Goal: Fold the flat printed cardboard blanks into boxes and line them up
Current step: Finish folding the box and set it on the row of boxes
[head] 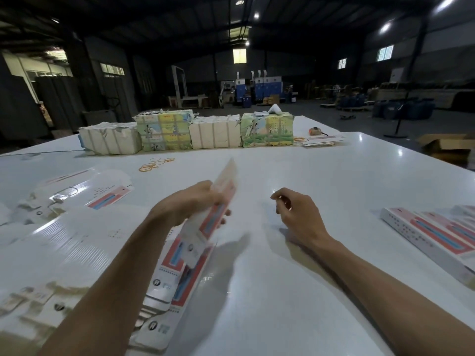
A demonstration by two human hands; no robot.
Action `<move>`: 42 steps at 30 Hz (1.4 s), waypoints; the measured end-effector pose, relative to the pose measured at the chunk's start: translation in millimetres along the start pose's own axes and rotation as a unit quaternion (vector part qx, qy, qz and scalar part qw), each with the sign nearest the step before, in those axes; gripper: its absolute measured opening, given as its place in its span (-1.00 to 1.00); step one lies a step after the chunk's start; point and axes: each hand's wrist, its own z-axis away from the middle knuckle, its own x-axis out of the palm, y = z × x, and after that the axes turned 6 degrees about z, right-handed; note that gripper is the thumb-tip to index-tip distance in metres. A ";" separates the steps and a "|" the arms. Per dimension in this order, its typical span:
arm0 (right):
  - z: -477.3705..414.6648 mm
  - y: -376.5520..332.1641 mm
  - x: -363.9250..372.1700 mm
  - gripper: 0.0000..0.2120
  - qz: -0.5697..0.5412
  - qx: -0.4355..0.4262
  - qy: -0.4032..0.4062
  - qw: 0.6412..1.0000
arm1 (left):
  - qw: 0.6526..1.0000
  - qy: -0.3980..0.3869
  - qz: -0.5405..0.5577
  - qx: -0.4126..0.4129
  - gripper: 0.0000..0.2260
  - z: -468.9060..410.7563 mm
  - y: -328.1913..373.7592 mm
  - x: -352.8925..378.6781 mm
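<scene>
Left hand [195,204] grips blank [227,187], raised off counter [282,278], long axis pointing away from person, far end up. Right hand [295,211] to blank's right, apart, fingers loosely curled, empty; likely best placed for next fold.

The hall is dim, lit from above by a few bright ceiling lamps [384,27] and small high windows [385,53]. The glossy white table [321,170] catches small glare spots near its right edge and carries soft dark shadows under both forearms. The cardboard blank [224,187] in the left hand [191,204] is smeared by motion blur, the stacks of blanks [64,242] at left look soft and washed out, and the wide lens bends lines toward the corners.
</scene>
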 end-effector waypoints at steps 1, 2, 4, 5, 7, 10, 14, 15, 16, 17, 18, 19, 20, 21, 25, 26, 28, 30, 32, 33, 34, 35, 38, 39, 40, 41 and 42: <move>-2.0 -1.1 -0.8 -0.81 -0.015 -0.007 0.029 0.999 | 0.993 -0.054 0.104 0.007 -0.75 -2.9 4.0 10.0; -4.4 -2.2 -2.0 -0.80 -0.036 -0.013 0.058 0.998 | 0.977 -0.102 0.186 0.007 -0.71 -5.9 7.6 20.2; -8.5 -3.6 -5.8 -0.77 -0.072 -0.030 0.110 0.991 | 0.952 -0.150 0.268 0.008 -0.66 -13.6 10.2 42.2; -9.4 -3.4 -7.8 -0.74 -0.078 -0.039 0.130 0.988 | 0.950 -0.148 0.275 0.014 -0.66 -16.6 10.1 54.4; -11.0 0.5 -10.3 -0.69 -0.066 -0.052 0.150 0.985 | 0.951 -0.126 0.281 0.028 -0.68 -21.5 5.8 77.5; -12.0 8.3 -9.3 -0.69 0.025 -0.067 0.124 0.990 | 0.932 -0.126 0.336 0.046 -0.53 -25.7 -5.9 101.8; -12.0 8.8 -9.1 -0.66 0.048 -0.070 0.017 0.996 | 0.917 -0.119 0.373 0.071 -0.41 -28.1 -13.8 109.4; -11.8 8.9 -8.4 -0.66 0.042 -0.076 0.010 0.996 | 0.914 -0.121 0.381 0.071 -0.40 -27.8 -14.5 110.1; -11.5 8.6 -7.9 -0.68 0.038 -0.082 0.010 0.996 | 0.911 -0.125 0.388 0.069 -0.39 -27.3 -15.6 110.8; -11.8 7.6 -8.2 -0.70 0.033 -0.085 0.012 0.996 | 0.910 -0.129 0.389 0.067 -0.38 -26.6 -17.1 111.8; -12.3 6.2 -9.4 -0.74 0.027 -0.081 0.013 0.996 | 0.910 -0.131 0.388 0.064 -0.37 -25.7 -18.1 113.1; -12.9 4.8 -10.9 -0.78 0.016 -0.072 0.014 0.997 | 0.910 -0.132 0.389 0.061 -0.37 -25.1 -18.7 114.3; -14.0 3.7 -12.8 -0.81 -0.002 -0.060 0.015 0.998 | 0.908 -0.134 0.394 0.058 -0.37 -24.6 -18.8 115.3; -15.4 2.9 -15.0 -0.84 -0.027 -0.047 0.016 0.998 | 0.905 -0.136 0.400 0.056 -0.39 -24.2 -18.2 115.5; -17.9 -3.7 -22.4 -0.89 -0.130 0.015 -0.007 0.991 | 0.887 -0.174 0.426 0.044 -0.44 -21.6 -17.2 110.8; -17.4 -6.5 -23.3 -0.86 -0.141 0.026 -0.025 0.989 | 0.885 -0.182 0.426 0.040 -0.44 -20.8 -17.6 109.0; -16.8 -11.1 -25.9 -0.83 -0.159 0.044 -0.056 0.985 | 0.891 -0.190 0.412 0.037 -0.39 -19.7 -19.0 105.8; -16.9 -14.1 -32.4 -0.82 -0.211 0.060 -0.074 0.973 | 0.896 -0.201 0.395 0.039 -0.36 -20.6 -19.2 104.0; -16.9 -14.6 -40.7 -0.84 -0.277 0.067 -0.086 0.955 | 0.891 -0.223 0.393 0.044 -0.34 -21.5 -17.7 103.8; -16.4 -14.7 -44.8 -0.85 -0.303 0.067 -0.091 0.946 | 0.887 -0.237 0.393 0.047 -0.33 -21.7 -16.2 104.5; -15.9 -15.5 -47.9 -0.86 -0.323 0.066 -0.096 0.939 | 0.884 -0.248 0.393 0.051 -0.32 -21.9 -14.9 105.4; -15.3 -16.3 -49.8 -0.86 -0.338 0.065 -0.100 0.934 | 0.882 -0.254 0.392 0.055 -0.31 -21.7 -14.3 106.9; -13.9 -21.1 -50.9 -0.85 -0.367 0.069 -0.111 0.921 | 0.884 -0.251 0.388 0.067 -0.32 -21.2 -13.3 109.7; -13.3 -22.3 -50.6 -0.83 -0.375 0.070 -0.117 0.917 | 0.885 -0.251 0.387 0.067 -0.32 -21.6 -13.4 110.1; -12.6 -23.3 -50.3 -0.81 -0.382 0.072 -0.124 0.913 | 0.885 -0.252 0.385 0.065 -0.33 -21.2 -13.9 110.4; -12.2 -23.4 -49.5 -0.79 -0.390 0.071 -0.130 0.909 | 0.887 -0.252 0.381 0.064 -0.33 -21.0 -14.1 110.8; -11.9 -23.5 -48.3 -0.77 -0.397 0.070 -0.136 0.905 | 0.890 -0.249 0.376 0.064 -0.35 -20.9 -14.1 110.8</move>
